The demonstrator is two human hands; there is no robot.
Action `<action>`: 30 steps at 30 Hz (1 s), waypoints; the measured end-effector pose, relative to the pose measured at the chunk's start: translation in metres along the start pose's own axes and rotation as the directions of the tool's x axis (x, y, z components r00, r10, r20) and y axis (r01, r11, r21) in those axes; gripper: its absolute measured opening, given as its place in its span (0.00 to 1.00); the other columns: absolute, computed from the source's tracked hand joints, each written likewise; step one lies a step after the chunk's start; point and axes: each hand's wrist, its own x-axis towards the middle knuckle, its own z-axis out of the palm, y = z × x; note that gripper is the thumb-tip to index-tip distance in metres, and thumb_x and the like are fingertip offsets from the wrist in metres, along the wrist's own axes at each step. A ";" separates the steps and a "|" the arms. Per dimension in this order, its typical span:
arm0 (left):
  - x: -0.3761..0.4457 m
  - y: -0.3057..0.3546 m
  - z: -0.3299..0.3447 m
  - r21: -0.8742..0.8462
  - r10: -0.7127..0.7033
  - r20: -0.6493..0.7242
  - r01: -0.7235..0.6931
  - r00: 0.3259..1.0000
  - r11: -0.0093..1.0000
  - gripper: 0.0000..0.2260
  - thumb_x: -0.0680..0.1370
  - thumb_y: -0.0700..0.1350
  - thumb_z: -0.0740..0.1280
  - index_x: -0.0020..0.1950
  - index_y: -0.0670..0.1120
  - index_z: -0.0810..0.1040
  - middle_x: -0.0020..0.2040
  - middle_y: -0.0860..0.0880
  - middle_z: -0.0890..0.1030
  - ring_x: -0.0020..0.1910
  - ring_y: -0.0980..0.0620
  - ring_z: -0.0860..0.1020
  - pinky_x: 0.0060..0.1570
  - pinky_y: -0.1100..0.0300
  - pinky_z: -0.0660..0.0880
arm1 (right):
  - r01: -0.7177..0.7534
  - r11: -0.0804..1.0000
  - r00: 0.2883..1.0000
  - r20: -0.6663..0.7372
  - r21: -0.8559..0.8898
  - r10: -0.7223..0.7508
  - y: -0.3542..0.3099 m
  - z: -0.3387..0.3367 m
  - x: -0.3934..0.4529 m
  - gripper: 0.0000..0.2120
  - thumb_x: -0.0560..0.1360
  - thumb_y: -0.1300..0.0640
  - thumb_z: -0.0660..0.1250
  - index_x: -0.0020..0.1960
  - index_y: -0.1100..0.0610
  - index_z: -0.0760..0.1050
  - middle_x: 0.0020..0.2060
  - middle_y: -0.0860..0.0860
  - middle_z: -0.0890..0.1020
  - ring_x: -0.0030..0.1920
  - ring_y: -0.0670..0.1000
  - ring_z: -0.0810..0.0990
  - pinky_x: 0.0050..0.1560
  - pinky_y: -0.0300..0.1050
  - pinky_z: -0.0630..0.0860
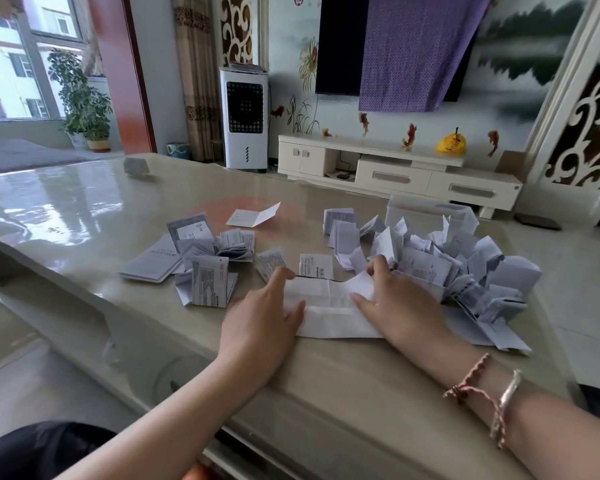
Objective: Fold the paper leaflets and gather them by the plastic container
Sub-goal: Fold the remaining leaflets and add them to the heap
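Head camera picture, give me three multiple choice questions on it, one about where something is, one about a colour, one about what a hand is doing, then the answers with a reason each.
1. Where is the plastic container?
A. behind the big heap of folded leaflets on the right
B. at the table's left edge
C. on the floor

2. What colour is the cloth hanging over the television?
A. green
B. purple
C. orange

3. What is the left hand doing?
A. lifting the container
B. hanging off the table
C. resting on the left end of the unfolded leaflet

Answers:
1 A, its clear walls rise just behind the heap.
2 B, the cloth is plainly purple.
3 C, its fingers lie on the sheet while the right hand lifts the far edge.
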 end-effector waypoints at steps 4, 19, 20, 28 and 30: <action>0.001 0.004 -0.003 0.136 0.042 -0.013 -0.039 0.999 0.990 0.12 0.80 0.57 0.58 0.62 0.58 0.67 0.47 0.52 0.78 0.50 0.47 0.77 0.42 0.56 0.70 | 0.036 0.985 0.999 -0.031 -0.168 -0.041 -0.003 0.002 -0.001 0.24 0.80 0.43 0.55 0.68 0.57 0.56 0.45 0.53 0.81 0.43 0.56 0.81 0.34 0.46 0.68; 0.021 -0.020 0.018 -0.168 0.394 0.005 -0.387 0.919 0.906 0.16 0.75 0.36 0.64 0.51 0.56 0.84 0.50 0.58 0.77 0.53 0.52 0.73 0.56 0.60 0.69 | 0.377 0.898 0.926 -0.114 0.225 -0.360 0.003 -0.004 -0.008 0.13 0.72 0.45 0.70 0.50 0.52 0.75 0.45 0.45 0.76 0.48 0.45 0.74 0.48 0.41 0.71; 0.021 -0.021 0.018 -0.203 0.387 0.002 -0.379 0.922 0.903 0.14 0.75 0.38 0.65 0.50 0.56 0.84 0.49 0.59 0.76 0.54 0.53 0.74 0.55 0.62 0.68 | 0.383 0.878 0.922 -0.060 0.288 -0.383 0.004 -0.007 -0.011 0.16 0.71 0.42 0.71 0.52 0.51 0.76 0.48 0.45 0.77 0.51 0.44 0.73 0.53 0.39 0.70; 0.018 -0.015 0.016 -0.267 0.348 0.073 -0.318 0.935 0.910 0.22 0.67 0.72 0.63 0.48 0.59 0.83 0.49 0.63 0.77 0.55 0.61 0.70 0.59 0.62 0.66 | 0.372 0.880 0.903 0.107 0.294 -0.417 0.014 -0.013 -0.020 0.16 0.73 0.43 0.65 0.59 0.45 0.75 0.54 0.41 0.80 0.55 0.41 0.76 0.55 0.43 0.74; 0.019 -0.015 0.014 -0.247 0.351 0.080 -0.323 0.933 0.914 0.27 0.63 0.75 0.62 0.48 0.58 0.82 0.48 0.63 0.76 0.53 0.62 0.70 0.57 0.63 0.66 | 0.340 0.887 0.919 0.088 0.312 -0.383 0.013 -0.013 -0.020 0.14 0.73 0.46 0.63 0.57 0.46 0.77 0.51 0.41 0.81 0.51 0.42 0.79 0.52 0.46 0.76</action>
